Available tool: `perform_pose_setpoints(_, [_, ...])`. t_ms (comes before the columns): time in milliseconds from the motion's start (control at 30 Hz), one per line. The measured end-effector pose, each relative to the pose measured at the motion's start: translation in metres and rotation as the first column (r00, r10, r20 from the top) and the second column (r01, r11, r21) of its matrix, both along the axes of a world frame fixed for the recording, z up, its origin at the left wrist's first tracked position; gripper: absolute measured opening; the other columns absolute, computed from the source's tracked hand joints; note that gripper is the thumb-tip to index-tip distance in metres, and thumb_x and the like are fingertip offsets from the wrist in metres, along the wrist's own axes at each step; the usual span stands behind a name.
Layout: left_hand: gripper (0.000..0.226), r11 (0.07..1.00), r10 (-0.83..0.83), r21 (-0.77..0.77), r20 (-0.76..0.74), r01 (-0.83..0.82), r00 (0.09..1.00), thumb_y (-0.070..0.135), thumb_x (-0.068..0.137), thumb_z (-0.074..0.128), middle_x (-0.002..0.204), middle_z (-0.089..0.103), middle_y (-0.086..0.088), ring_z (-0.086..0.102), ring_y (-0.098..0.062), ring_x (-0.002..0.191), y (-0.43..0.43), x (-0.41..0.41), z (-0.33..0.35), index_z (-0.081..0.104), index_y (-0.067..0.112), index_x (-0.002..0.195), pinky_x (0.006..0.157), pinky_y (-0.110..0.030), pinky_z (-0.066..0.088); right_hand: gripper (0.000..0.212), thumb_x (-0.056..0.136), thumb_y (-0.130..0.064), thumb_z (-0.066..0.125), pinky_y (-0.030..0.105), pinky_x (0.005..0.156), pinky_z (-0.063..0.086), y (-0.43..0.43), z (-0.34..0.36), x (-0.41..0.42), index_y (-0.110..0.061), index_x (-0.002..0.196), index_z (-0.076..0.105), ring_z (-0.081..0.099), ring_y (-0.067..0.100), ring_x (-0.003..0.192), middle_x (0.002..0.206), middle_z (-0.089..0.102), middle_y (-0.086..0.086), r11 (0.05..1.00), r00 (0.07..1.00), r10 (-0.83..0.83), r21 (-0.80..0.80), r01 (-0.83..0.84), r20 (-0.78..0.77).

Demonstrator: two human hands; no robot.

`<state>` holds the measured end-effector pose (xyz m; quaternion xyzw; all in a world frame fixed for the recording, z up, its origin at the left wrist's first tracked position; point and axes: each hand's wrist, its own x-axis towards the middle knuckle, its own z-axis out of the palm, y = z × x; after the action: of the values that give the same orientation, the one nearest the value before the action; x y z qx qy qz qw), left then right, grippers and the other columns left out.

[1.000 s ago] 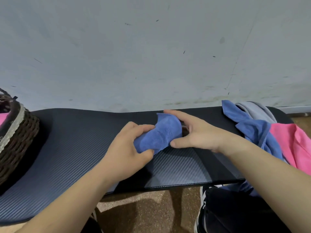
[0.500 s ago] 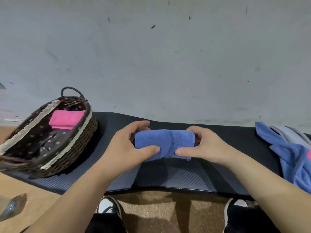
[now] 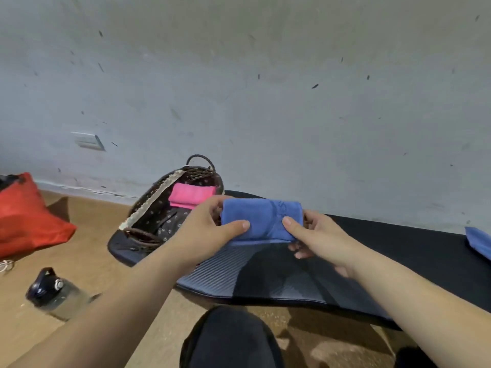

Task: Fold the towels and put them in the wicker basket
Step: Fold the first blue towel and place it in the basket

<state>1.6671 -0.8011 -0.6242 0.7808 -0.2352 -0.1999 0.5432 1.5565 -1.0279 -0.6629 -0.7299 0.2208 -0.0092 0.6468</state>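
Blue terry cloth, folded into a compact bundle, is held up by two bare hands just to the right of the wicker basket (image 3: 148, 205). The folded blue towel (image 3: 261, 217) is pinched at its near end by the left hand (image 3: 207, 229), with the thumb laid across the front face and the fingers curled behind. The far end, further from the basket, is gripped the same way by the right hand (image 3: 318, 235). The bundle is kept level and lifted off the dark ribbed mat (image 3: 265, 274) on which the basket stands; the left hand overlaps the basket's right rim in the view.

A folded pink towel (image 3: 190, 195) is seen inside the basket, laid against its back wall on the dark patterned lining. Well to the right of the basket, at the frame's edge, a corner of another blue towel (image 3: 481, 241) is seen on the mat.

Left of the basket, a red bag (image 3: 24, 219) is slumped on the brown floor (image 3: 79, 248), and a clear water bottle (image 3: 53, 293) with a dark cap is lying in front of the basket and to its left. Behind the basket, a scuffed grey wall (image 3: 265, 102) is seen, with a pale wall plate (image 3: 87, 140) set into it up and to the left. A knee in dark fabric (image 3: 231, 338) is visible below the hands.
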Motion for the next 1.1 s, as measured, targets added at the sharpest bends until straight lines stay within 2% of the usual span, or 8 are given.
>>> perform_pose_setpoints(200, [0.043, 0.918, 0.376, 0.016, 0.288, -0.396, 0.881, 0.023, 0.08, 0.084, 0.1, 0.069, 0.006, 0.07, -0.017, 0.087, 0.057, 0.073, 0.03, 0.059, 0.029, 0.114, 0.077, -0.037, 0.059, 0.04, 0.098, -0.041, 0.064, 0.034, 0.074, 0.061, 0.051, 0.034, 0.081, -0.019, 0.131, 0.058, 0.071, 0.016, 0.094, 0.11, 0.071, 0.002, 1.0, 0.999, -0.01, 0.008, 0.011, -0.031])
perform_pose_setpoints(333, [0.045, 0.85, 0.283, 0.308, 0.417, -0.427, 0.864, 0.028, 0.08, 0.082, 0.094, 0.057, 0.012, 0.058, -0.01, 0.082, 0.082, 0.107, 0.021, 0.055, 0.028, 0.116, 0.069, -0.03, 0.044, 0.032, 0.098, -0.037, 0.062, 0.038, 0.08, 0.061, 0.079, 0.044, 0.117, -0.021, 0.125, 0.06, 0.072, 0.02, 0.099, 0.112, 0.069, 0.003, 0.997, 0.997, 0.059, -0.05, -0.061, -0.045])
perform_pose_setpoints(433, [0.041, 0.844, 0.199, 0.412, 0.353, -0.343, 0.914, 0.029, 0.082, 0.082, 0.098, 0.063, 0.004, 0.061, -0.019, 0.088, 0.084, 0.13, 0.009, 0.062, 0.024, 0.117, 0.073, -0.03, 0.046, 0.031, 0.097, -0.034, 0.062, 0.035, 0.075, 0.06, 0.091, 0.039, 0.136, -0.022, 0.126, 0.06, 0.072, 0.022, 0.099, 0.114, 0.068, 0.005, 0.99, 0.992, 0.103, -0.085, -0.109, -0.072])
perform_pose_setpoints(600, [0.028, 0.901, 0.239, 0.386, -0.06, -0.198, 0.969, 0.025, 0.088, 0.079, 0.109, 0.074, -0.006, 0.073, -0.027, 0.099, 0.08, 0.172, -0.011, 0.069, 0.015, 0.113, 0.088, -0.044, 0.062, 0.025, 0.096, -0.032, 0.062, 0.032, 0.071, 0.058, 0.09, 0.027, 0.151, -0.025, 0.12, 0.064, 0.072, 0.02, 0.095, 0.116, 0.069, 0.006, 0.988, 0.986, 0.141, -0.058, -0.147, -0.09])
perform_pose_setpoints(700, [0.042, 0.671, 0.14, 0.718, 0.124, -0.186, 0.982, 0.034, 0.089, 0.075, 0.116, 0.066, -0.009, 0.064, -0.029, 0.105, 0.071, 0.187, -0.033, 0.061, 0.01, 0.121, 0.081, -0.031, 0.049, 0.02, 0.097, -0.031, 0.062, 0.031, 0.071, 0.057, 0.086, 0.022, 0.156, -0.025, 0.115, 0.065, 0.071, 0.017, 0.091, 0.112, 0.07, 0.003, 0.985, 0.982, 0.162, -0.05, -0.167, -0.1])
perform_pose_setpoints(867, [0.039, 0.468, -0.041, 0.855, 0.274, -0.223, 0.961, 0.03, 0.092, 0.063, 0.119, 0.067, -0.016, 0.064, -0.033, 0.108, 0.051, 0.203, -0.051, 0.058, 0.004, 0.12, 0.082, -0.034, 0.05, 0.016, 0.097, -0.03, 0.062, 0.029, 0.069, 0.056, 0.08, 0.012, 0.16, -0.027, 0.112, 0.067, 0.072, 0.016, 0.093, 0.108, 0.072, 0.001, 0.981, 0.978, 0.18, -0.048, -0.186, -0.106])
perform_pose_setpoints(967, [0.03, 0.511, -0.057, 0.823, 0.319, -0.247, 0.946, 0.026, 0.088, 0.066, 0.111, 0.066, -0.015, 0.063, -0.033, 0.101, 0.049, 0.208, -0.058, 0.056, 0.008, 0.11, 0.074, -0.033, 0.047, 0.017, 0.097, -0.031, 0.062, 0.028, 0.068, 0.055, 0.078, 0.007, 0.162, -0.027, 0.113, 0.067, 0.073, 0.016, 0.094, 0.108, 0.072, 0.0, 0.981, 0.977, 0.182, -0.043, -0.188, -0.109])
perform_pose_setpoints(1100, [0.041, 0.681, 0.093, 0.678, 0.295, -0.277, 0.951, 0.029, 0.081, 0.077, 0.107, 0.064, -0.008, 0.058, -0.025, 0.094, 0.055, 0.212, -0.065, 0.057, 0.014, 0.113, 0.076, -0.032, 0.046, 0.024, 0.097, -0.032, 0.062, 0.027, 0.066, 0.055, 0.076, 0.003, 0.164, -0.025, 0.12, 0.066, 0.073, 0.015, 0.092, 0.11, 0.072, -0.001, 0.983, 0.979, 0.173, -0.047, -0.18, -0.111])
